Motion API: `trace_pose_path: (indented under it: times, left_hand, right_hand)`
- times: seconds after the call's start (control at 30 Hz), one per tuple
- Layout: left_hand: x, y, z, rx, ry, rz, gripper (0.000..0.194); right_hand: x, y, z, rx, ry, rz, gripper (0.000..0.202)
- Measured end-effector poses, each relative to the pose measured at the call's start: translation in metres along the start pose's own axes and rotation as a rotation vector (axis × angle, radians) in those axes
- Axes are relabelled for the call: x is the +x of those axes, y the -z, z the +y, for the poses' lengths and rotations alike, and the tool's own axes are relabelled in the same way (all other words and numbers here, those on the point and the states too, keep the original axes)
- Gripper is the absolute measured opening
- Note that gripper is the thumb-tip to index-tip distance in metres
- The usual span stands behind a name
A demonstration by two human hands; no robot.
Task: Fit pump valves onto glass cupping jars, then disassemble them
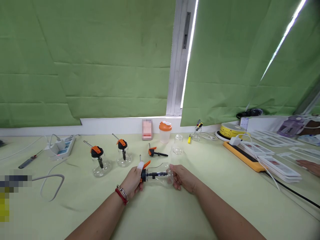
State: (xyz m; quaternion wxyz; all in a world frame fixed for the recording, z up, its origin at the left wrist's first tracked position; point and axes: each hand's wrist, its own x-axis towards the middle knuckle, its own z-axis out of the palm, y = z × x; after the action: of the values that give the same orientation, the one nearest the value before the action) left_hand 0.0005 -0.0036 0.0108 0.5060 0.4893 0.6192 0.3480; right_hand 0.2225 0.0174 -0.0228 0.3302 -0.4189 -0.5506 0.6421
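A clear glass bottle [163, 174] lies sideways between my hands, with a black and orange pump top at its left end and a dark tube inside. My left hand [134, 180] is closed around the top; a white wrap covers one fingertip. At the bottle's base, my right hand [183, 178] grips the glass with bent fingers. Two upright bottles with similar tops, one [101, 165] and another [124, 156], stand to the left. Behind the held bottle lies a loose pump top [156, 152]. Right of it is a glass without a top [177, 145].
An orange-lidded cup [165, 132] and a pink box [147, 130] stand by the wall. An orange power strip [242, 156], yellow reel [231, 130] and stacked white panels [280, 168] are right; a screwdriver [29, 160] lies left. Another person's hand [310, 166] rests far right.
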Motion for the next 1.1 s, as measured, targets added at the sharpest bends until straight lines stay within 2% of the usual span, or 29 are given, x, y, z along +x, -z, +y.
trace_pose_path:
  times: [0.43, 0.8, 0.87, 0.97, 1.1]
  left_hand:
    - [-0.003, -0.002, 0.002, 0.018, -0.03, 0.021, 0.047]
    - [-0.002, 0.0, 0.001, -0.021, -0.063, 0.049, 0.044]
    - [0.0, 0.003, -0.002, -0.095, -0.133, 0.011, 0.044]
    - [-0.001, 0.006, -0.004, -0.212, -0.342, -0.104, 0.045]
    - [-0.004, 0.007, -0.002, -0.139, -0.566, -0.16, 0.034]
  right_hand:
    - [0.002, 0.003, 0.0, 0.134, -0.109, 0.003, 0.047]
    - [-0.001, 0.001, -0.003, 0.152, -0.125, -0.044, 0.049]
    - [-0.002, 0.0, -0.005, 0.173, -0.139, -0.098, 0.051]
    - [-0.002, -0.002, -0.005, 0.229, -0.155, -0.171, 0.052]
    - [0.0, -0.005, -0.001, 0.229, -0.133, -0.167, 0.041]
